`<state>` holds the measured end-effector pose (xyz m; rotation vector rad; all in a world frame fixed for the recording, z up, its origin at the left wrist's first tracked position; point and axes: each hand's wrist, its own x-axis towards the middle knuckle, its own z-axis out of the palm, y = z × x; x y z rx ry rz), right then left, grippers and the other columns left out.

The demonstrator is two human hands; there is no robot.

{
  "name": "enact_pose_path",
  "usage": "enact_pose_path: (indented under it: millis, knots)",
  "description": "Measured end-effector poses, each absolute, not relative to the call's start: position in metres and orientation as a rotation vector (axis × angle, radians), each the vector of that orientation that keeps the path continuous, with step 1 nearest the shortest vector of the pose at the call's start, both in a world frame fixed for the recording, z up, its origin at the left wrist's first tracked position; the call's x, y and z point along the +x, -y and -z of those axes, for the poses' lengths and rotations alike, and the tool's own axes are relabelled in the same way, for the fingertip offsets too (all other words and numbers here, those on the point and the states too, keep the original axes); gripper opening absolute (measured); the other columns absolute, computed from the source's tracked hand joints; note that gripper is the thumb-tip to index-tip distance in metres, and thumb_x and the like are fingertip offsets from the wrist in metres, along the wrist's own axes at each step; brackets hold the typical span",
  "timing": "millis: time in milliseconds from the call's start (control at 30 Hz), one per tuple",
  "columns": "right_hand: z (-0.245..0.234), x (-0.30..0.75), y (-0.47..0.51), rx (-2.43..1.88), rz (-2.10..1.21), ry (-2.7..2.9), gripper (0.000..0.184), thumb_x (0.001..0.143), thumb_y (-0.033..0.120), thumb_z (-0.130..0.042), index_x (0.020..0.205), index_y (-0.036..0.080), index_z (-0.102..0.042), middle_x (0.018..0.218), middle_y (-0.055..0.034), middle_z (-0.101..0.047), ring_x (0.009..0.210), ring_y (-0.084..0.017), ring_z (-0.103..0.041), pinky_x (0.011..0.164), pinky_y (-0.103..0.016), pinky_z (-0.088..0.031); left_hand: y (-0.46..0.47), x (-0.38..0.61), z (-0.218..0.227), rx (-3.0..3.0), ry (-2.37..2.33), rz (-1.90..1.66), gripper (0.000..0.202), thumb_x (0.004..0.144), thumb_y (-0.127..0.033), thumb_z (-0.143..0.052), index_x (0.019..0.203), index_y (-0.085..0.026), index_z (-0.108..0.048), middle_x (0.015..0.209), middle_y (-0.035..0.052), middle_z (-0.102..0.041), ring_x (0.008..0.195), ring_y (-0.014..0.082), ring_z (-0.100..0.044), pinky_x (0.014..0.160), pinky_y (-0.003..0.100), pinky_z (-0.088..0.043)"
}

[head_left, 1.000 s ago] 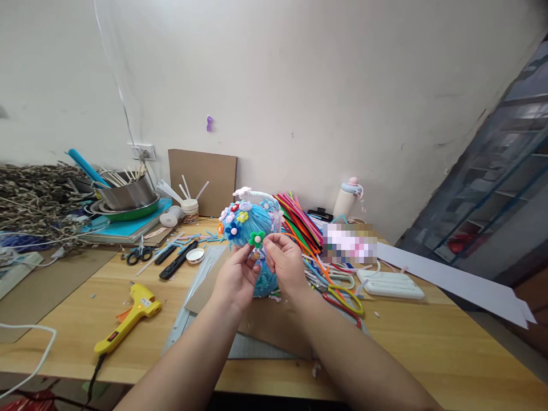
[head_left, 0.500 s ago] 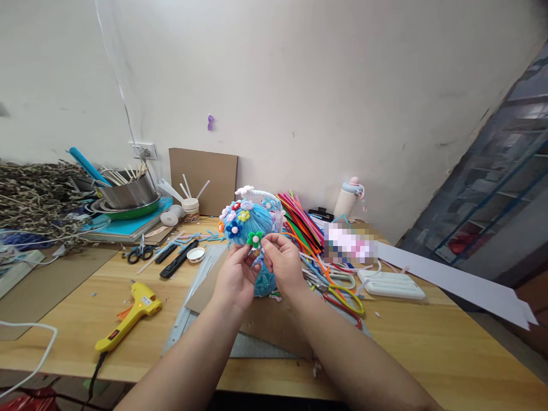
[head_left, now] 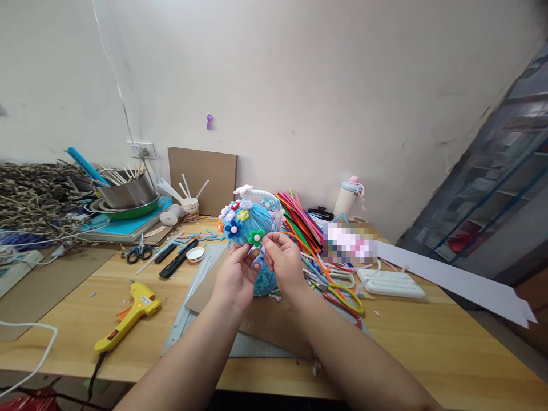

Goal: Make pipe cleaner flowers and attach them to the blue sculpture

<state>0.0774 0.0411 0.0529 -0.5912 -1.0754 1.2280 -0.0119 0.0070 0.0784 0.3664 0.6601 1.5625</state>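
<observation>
A rounded blue ornament [head_left: 257, 218] of fuzzy pipe cleaner stands in front of me. Small flowers in several colours dot its upper left side, and a white stem arches over its back. Low on its front is a green flower [head_left: 257, 237] with a pale centre. My right hand [head_left: 284, 264] pinches this flower at its right edge, thumb against forefinger. Curled fingers of my left hand [head_left: 236, 278] press against the ornament's lower edge, just below the flower. The fingertips partly hide what lies between them. Blue lower coils [head_left: 264, 282] show between my hands.
A yellow glue gun [head_left: 131, 317] lies at left, with black scissors [head_left: 140, 251] behind it. Bundled coloured pipe cleaners [head_left: 299, 220] and yellow-handled pliers [head_left: 342, 299] are at right, near a white power bank-like box [head_left: 391, 284]. Cardboard [head_left: 274, 325] lies under my hands.
The green flower has shifted very slightly up and right against the ornament. Both hands keep nearly the same place and grip; the whole view has drifted a little.
</observation>
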Motion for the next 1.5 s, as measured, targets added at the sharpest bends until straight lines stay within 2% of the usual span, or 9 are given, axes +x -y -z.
enact_pose_path:
  millis: [567, 800, 1167, 1500]
  knots:
    - [-0.053, 0.08, -0.041, -0.588, -1.205, 1.076, 0.019, 0.076, 0.035, -0.062, 0.078, 0.017, -0.055, 0.041, 0.01, -0.042, 0.033, -0.004, -0.031, 0.033, -0.017, -0.022, -0.007, -0.012, -0.079, 0.337, -0.666, -1.576, 0.013, 0.076, -0.006, -0.054, 0.08, -0.017, -0.059, 0.071, 0.0, -0.066, 0.056, 0.0087, -0.06, 0.042, 0.016, -0.043]
    - [-0.054, 0.079, -0.042, -0.581, -1.214, 1.083, 0.019, 0.077, 0.035, -0.062, 0.078, 0.017, -0.055, 0.041, 0.0101, -0.042, 0.033, -0.004, -0.031, 0.032, -0.016, -0.022, -0.007, -0.011, -0.08, 0.34, -0.664, -1.575, 0.012, 0.076, -0.005, -0.054, 0.076, -0.016, -0.058, 0.07, -0.0007, -0.066, 0.055, 0.008, -0.06, 0.041, 0.015, -0.042]
    - [-0.057, 0.08, -0.039, -0.573, -1.218, 1.076, 0.018, 0.076, 0.034, -0.062, 0.077, 0.018, -0.054, 0.041, 0.0102, -0.041, 0.033, -0.004, -0.03, 0.034, -0.017, -0.021, -0.008, -0.01, -0.077, 0.354, -0.68, -1.585, 0.012, 0.074, -0.005, -0.058, 0.078, -0.016, -0.06, 0.072, -0.0008, -0.066, 0.057, 0.0076, -0.06, 0.042, 0.015, -0.042]
    - [-0.074, 0.106, -0.034, -0.353, -1.454, 0.854, 0.016, 0.074, 0.028, -0.065, 0.075, 0.019, -0.051, 0.042, 0.0113, -0.033, 0.033, -0.004, -0.023, 0.036, -0.018, -0.017, -0.008, -0.003, -0.071, 0.404, -0.765, -1.572, 0.01, 0.072, -0.008, -0.062, 0.078, -0.016, -0.06, 0.078, 0.0002, -0.066, 0.057, 0.0074, -0.058, 0.041, 0.015, -0.041]
